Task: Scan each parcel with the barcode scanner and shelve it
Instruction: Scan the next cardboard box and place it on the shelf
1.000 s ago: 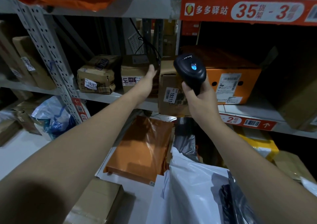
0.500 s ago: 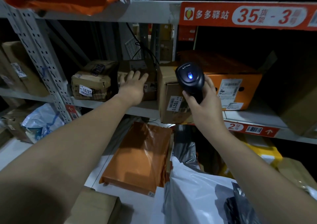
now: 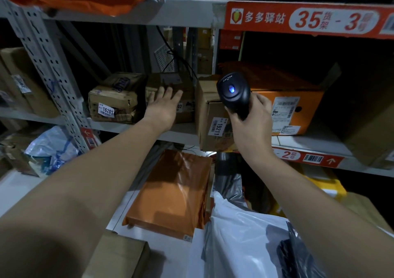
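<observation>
Your left hand (image 3: 162,109) lies flat with fingers spread against the front of the brown parcel (image 3: 170,90) on the middle shelf (image 3: 119,126), between two other boxes, while your right hand (image 3: 251,126) is wrapped around the black barcode scanner (image 3: 233,92).

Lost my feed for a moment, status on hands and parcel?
Left hand open, flat on middle box. Right hand gripping scanner. Box 16205 close on its left.

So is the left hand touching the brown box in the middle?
Touching. The head view shows the left hand with its fingers spread flat against the front of the middle brown box, no gap visible.
</observation>
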`<state>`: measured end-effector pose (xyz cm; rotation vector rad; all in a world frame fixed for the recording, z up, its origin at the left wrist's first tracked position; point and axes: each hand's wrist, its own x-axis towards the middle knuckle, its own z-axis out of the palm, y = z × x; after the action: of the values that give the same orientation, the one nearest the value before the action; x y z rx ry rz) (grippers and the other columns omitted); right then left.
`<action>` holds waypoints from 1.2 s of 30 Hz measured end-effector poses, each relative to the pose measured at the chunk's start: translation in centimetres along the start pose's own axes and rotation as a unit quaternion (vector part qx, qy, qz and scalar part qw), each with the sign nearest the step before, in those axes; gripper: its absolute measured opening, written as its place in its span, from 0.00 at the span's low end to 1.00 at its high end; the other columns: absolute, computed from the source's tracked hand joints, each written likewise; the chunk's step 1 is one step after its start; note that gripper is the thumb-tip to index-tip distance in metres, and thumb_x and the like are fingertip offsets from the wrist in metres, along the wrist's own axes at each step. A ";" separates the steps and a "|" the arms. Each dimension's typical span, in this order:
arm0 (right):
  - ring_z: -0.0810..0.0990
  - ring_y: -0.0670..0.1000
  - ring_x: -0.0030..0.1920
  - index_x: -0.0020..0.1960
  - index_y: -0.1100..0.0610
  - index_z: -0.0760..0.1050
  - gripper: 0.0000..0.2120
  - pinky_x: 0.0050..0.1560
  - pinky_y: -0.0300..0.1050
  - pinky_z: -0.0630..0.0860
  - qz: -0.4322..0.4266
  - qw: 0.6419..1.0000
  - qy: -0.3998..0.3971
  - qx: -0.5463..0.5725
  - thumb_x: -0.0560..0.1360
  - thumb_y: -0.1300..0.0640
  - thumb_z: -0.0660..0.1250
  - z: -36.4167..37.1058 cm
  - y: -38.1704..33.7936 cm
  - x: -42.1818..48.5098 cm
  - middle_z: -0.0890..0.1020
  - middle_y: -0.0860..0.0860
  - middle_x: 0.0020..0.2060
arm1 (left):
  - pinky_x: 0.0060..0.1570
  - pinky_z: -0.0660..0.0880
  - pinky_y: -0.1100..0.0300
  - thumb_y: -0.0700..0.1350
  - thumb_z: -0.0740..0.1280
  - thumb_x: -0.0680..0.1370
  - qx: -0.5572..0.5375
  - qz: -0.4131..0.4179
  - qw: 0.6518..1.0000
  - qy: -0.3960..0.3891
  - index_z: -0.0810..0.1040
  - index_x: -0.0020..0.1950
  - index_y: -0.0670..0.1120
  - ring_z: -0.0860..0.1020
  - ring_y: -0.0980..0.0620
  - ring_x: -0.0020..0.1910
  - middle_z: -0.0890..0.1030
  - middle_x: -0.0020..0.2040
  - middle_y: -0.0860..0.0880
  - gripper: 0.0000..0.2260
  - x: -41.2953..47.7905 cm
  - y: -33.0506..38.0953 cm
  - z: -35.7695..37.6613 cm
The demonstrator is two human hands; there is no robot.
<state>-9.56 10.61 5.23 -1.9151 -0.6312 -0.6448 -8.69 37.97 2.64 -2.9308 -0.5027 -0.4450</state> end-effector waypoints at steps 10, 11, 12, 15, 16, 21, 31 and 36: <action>0.74 0.51 0.62 0.55 0.52 0.80 0.08 0.53 0.26 0.65 -0.010 0.999 0.033 0.006 0.77 0.57 0.75 -0.3 -0.4 0.2 0.68 0.29 0.44 | 0.82 0.46 0.43 0.36 0.61 0.82 -0.040 0.005 0.999 0.023 0.46 0.86 0.52 0.47 0.39 0.84 0.51 0.85 0.42 0.37 0.4 -2.1 0.8; 0.74 0.51 0.61 0.54 0.52 0.79 0.07 0.52 0.27 0.65 -0.011 0.999 0.035 0.008 0.77 0.57 0.75 -0.3 -0.4 0.3 0.69 0.31 0.43 | 0.82 0.46 0.43 0.36 0.61 0.82 -0.043 0.005 0.999 0.024 0.46 0.86 0.52 0.47 0.39 0.84 0.51 0.85 0.42 0.37 0.4 -2.2 0.9; 0.74 0.51 0.60 0.52 0.51 0.79 0.07 0.52 0.27 0.65 -0.013 0.999 0.036 0.008 0.77 0.57 0.75 -0.4 -0.4 0.3 0.69 0.32 0.42 | 0.82 0.46 0.43 0.36 0.61 0.82 -0.044 0.005 0.999 0.026 0.46 0.86 0.52 0.46 0.39 0.84 0.51 0.85 0.43 0.37 0.4 -2.2 1.0; 0.74 0.52 0.57 0.50 0.51 0.79 0.06 0.52 0.32 0.66 -0.022 0.999 0.035 -0.001 0.76 0.56 0.76 -0.4 0.0 0.6 0.70 0.34 0.40 | 0.82 0.45 0.43 0.37 0.61 0.82 -0.045 0.005 0.999 0.025 0.46 0.86 0.52 0.47 0.39 0.84 0.52 0.85 0.43 0.37 0.6 -2.4 1.1; 0.74 0.53 0.57 0.50 0.52 0.79 0.06 0.52 0.35 0.68 -0.025 0.999 0.037 -0.006 0.76 0.56 0.76 -0.4 0.1 0.7 0.70 0.35 0.40 | 0.82 0.45 0.43 0.37 0.61 0.82 -0.045 0.005 0.999 0.023 0.46 0.86 0.52 0.47 0.39 0.84 0.52 0.85 0.43 0.36 0.7 -2.6 1.1; 0.74 0.52 0.56 0.47 0.52 0.78 0.07 0.51 0.41 0.71 -0.031 0.998 0.047 -0.030 0.75 0.56 0.76 -0.1 0.1 1.1 0.69 0.36 0.38 | 0.82 0.45 0.42 0.40 0.61 0.83 -0.034 0.007 0.999 0.028 0.47 0.86 0.51 0.48 0.39 0.84 0.54 0.84 0.42 0.35 0.8 -3.9 1.0; 0.78 0.55 0.58 0.49 0.55 0.77 0.08 0.51 0.49 0.77 -0.036 0.996 0.063 -0.058 0.75 0.57 0.76 1.7 -0.4 2.2 0.65 0.35 0.40 | 0.82 0.49 0.43 0.41 0.61 0.81 -0.101 0.014 0.994 0.035 0.53 0.84 0.50 0.54 0.38 0.81 0.60 0.80 0.41 0.33 1.3 -4.7 1.9; 0.73 0.55 0.62 0.52 0.55 0.78 0.08 0.52 0.47 0.75 -0.028 0.995 0.043 -0.084 0.76 0.55 0.75 4.0 0.5 3.7 0.81 0.47 0.49 | 0.80 0.59 0.44 0.40 0.63 0.80 -0.170 0.003 0.985 0.013 0.55 0.83 0.52 0.54 0.37 0.81 0.61 0.80 0.42 0.33 1.5 -4.9 2.0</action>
<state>-5.89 14.65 5.93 -2.0190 -0.5936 -0.8347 -8.49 43.34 1.60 -3.2443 -0.4536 -0.6242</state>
